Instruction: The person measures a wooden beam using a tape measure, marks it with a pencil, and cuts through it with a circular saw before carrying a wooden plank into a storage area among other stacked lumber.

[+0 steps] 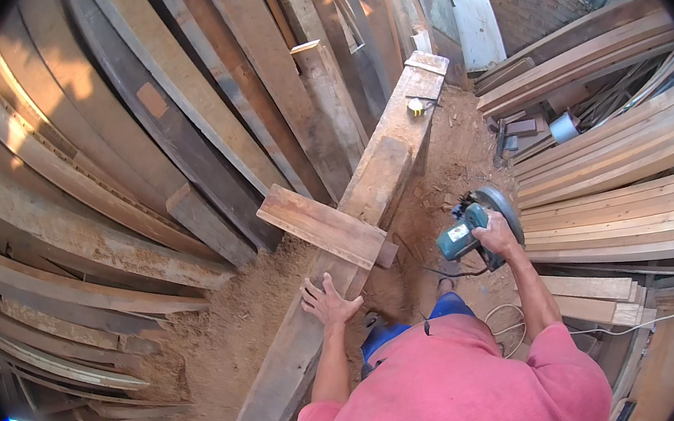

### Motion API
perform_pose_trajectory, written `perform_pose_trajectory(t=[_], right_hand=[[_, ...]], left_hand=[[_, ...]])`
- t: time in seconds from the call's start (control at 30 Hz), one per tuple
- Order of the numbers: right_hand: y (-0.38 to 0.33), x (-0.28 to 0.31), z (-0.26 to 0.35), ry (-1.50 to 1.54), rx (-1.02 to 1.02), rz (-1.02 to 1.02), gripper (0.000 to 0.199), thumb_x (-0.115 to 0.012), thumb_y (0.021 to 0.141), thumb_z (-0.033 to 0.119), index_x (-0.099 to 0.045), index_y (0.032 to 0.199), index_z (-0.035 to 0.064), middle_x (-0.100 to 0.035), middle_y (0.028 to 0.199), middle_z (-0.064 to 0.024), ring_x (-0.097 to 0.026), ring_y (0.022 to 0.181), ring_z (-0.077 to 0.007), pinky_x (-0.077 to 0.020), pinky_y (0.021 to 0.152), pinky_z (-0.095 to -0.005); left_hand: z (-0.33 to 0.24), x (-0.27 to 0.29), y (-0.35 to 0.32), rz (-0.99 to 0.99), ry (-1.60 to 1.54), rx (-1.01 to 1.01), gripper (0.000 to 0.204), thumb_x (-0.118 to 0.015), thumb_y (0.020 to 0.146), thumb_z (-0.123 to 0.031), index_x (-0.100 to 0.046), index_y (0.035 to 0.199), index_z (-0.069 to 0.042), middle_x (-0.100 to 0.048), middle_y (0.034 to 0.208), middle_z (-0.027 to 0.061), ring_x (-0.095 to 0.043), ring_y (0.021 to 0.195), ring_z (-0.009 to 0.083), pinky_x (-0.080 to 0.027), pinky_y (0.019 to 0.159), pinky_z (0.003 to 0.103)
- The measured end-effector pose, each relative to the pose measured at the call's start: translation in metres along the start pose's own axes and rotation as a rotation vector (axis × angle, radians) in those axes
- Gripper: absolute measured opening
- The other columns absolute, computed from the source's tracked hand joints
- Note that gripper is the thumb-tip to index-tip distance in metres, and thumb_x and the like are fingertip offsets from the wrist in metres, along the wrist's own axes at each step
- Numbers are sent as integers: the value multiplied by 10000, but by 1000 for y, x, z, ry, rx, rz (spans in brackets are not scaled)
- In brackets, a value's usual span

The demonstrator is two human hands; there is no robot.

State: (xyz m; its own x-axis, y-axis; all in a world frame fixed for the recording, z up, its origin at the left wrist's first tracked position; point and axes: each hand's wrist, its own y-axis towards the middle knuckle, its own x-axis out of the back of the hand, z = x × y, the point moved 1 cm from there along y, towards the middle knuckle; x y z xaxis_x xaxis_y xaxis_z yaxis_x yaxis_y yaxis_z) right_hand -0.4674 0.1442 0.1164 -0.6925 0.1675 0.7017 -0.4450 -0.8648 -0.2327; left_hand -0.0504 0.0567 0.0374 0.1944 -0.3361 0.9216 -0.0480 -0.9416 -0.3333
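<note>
My right hand (497, 236) grips the handle of a green circular saw (456, 236), held off to the right of the bench beam, with its round blade side facing away to the right. A dark cord trails from the saw. My left hand (330, 302) has its fingers spread and rests on the long thick beam (277, 381) that runs diagonally from lower left to upper right. Just beyond that hand, a short brown board (322, 225) lies crosswise over the beam. Another plank (379, 180) lies along the beam farther up.
A yellow and white tape measure (416, 108) sits on the beam's far end. Tall planks (169, 97) lean on the left and back. Lumber stacks (610, 149) line the right side. Sawdust (228, 345) covers the ground, and a pale cord (652, 319) runs at right.
</note>
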Motion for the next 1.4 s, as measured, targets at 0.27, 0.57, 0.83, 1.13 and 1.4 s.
perform_pose_trajectory(t=[0.27,0.57,0.83,1.13,1.4], right_hand=[[50,-7,-155,-220,-301,154,390,-645,758,150,-641,1106,-26,-687,1058,-298,-651,1065,-452,-509,918,-500],[148,-85,-367,-526,-466,453,279,-585,848,169,-660,1094,60,-711,1034,-236,-694,998,-401,-557,853,-507],[239,-145,-524,-886,-390,549,275,-451,980,111,-552,1236,94,-704,1061,-190,-696,1027,-382,-552,844,-521],[259,-241,-623,-948,-84,491,264,-546,934,69,-534,1196,94,-710,1006,-168,-711,952,-361,-585,742,-484],[226,-314,-587,-820,-174,737,450,-598,885,67,-481,1316,9,-654,1121,-224,-673,1049,-383,-562,869,-437]], left_hand=[[-3,-22,7,-16,199,18,1220,-870,550,-548,-269,1531,-143,-101,1606,294,-88,1482,499,-131,1146,685],[27,-45,3,-64,271,-128,1373,-920,450,-429,-140,1545,-147,-78,1598,314,-97,1474,513,-133,1153,673],[1,-43,24,-72,272,-241,1319,-775,505,-412,-49,1580,-173,-100,1581,347,-137,1458,542,-143,1168,643],[27,-51,9,8,335,-235,1320,-799,535,-398,-33,1581,-149,-118,1573,346,-164,1443,563,-159,1152,679],[63,-57,-17,24,400,-165,1337,-781,511,-311,49,1529,-58,-130,1516,364,-179,1419,530,-167,1172,636]])
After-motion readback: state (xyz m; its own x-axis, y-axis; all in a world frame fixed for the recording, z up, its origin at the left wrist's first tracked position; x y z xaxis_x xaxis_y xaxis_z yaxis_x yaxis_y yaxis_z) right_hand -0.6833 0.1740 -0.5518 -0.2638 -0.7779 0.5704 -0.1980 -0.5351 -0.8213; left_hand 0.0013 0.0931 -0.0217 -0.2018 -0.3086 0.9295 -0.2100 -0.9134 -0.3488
